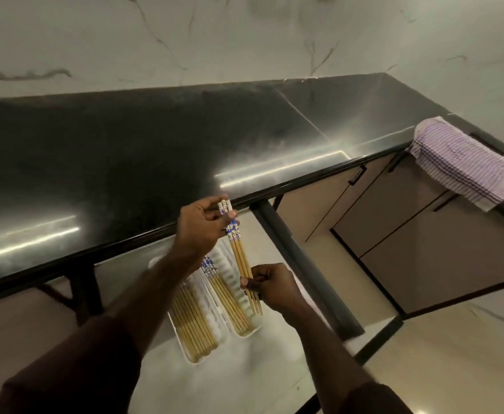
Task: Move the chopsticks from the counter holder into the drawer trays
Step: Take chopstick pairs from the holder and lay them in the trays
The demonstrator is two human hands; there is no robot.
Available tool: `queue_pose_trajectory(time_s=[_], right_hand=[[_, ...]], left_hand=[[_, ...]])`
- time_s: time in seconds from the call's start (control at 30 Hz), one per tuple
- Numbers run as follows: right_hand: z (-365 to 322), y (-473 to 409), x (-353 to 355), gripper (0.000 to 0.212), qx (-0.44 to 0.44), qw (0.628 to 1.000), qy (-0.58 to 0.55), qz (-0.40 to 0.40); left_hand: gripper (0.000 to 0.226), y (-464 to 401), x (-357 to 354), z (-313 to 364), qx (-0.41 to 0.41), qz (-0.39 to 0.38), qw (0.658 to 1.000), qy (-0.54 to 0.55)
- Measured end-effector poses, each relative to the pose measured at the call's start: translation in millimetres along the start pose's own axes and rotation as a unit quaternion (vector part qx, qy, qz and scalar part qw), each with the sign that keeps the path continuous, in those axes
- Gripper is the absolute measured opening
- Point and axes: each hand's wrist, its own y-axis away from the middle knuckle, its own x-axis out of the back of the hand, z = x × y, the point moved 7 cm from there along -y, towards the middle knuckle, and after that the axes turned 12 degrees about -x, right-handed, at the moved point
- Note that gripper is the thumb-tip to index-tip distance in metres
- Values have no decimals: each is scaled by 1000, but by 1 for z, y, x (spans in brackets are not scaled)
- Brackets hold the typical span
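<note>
You hold a small bundle of chopsticks [241, 258], three by the look of it, with blue-and-white patterned tops and plain wooden shafts, directly above the right drawer tray [246, 331]. Your left hand [201, 227] pinches the patterned end, nearest the surface [125, 150] edge; your right hand [270, 283] pinches the bare tips at the near end. Both hands are grasping the bundle, fingers curled round it.

Keep the bundle parallel to the long axis of the right drawer tray. Lower both ends together so the sticks settle flat beside those already lying there, patterned ends pointing the same way as theirs. Release only once the sticks rest on the tray contents; dropping from height risks sticks bouncing out onto the drawer floor [244, 377].

The left drawer tray [191, 358], just beside the right one, also holds a row of chopsticks.

Both forearms reach forward and down, the left crossing over the left tray. The counter holder is not in view. A striped cloth [465, 162] hangs over the surface edge, well to the right of the trays.
</note>
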Motion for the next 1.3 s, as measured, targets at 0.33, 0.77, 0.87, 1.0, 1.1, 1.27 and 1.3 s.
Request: queue_pose_trajectory(time_s=[0.33, 0.77, 0.87, 1.0, 1.1, 1.27, 1.3], right_hand=[[62, -65, -30, 21, -20, 986, 126, 108], [84, -94, -53, 22, -65, 955, 247, 149], [84, -97, -61, 21, -59, 947, 274, 155], [84, -98, -71, 22, -41, 943, 292, 154], [84, -99, -75, 21, -34, 941, 299, 156], [84, -98, -76, 26, -14, 938, 307, 158], [84, -98, -77, 28, -7, 938, 307, 157]], left_hand=[[23, 5, -9, -110, 105, 22, 988, -115], [44, 0, -23, -179, 203, 5, 964, -172], [48, -1, -24, -186, 210, -3, 951, -229], [43, 0, -27, -190, 209, -16, 931, -297], [32, 3, -31, -195, 202, -45, 919, -336], [19, 5, -40, -202, 184, -97, 899, -386], [21, 5, -43, -203, 184, -114, 895, -391]])
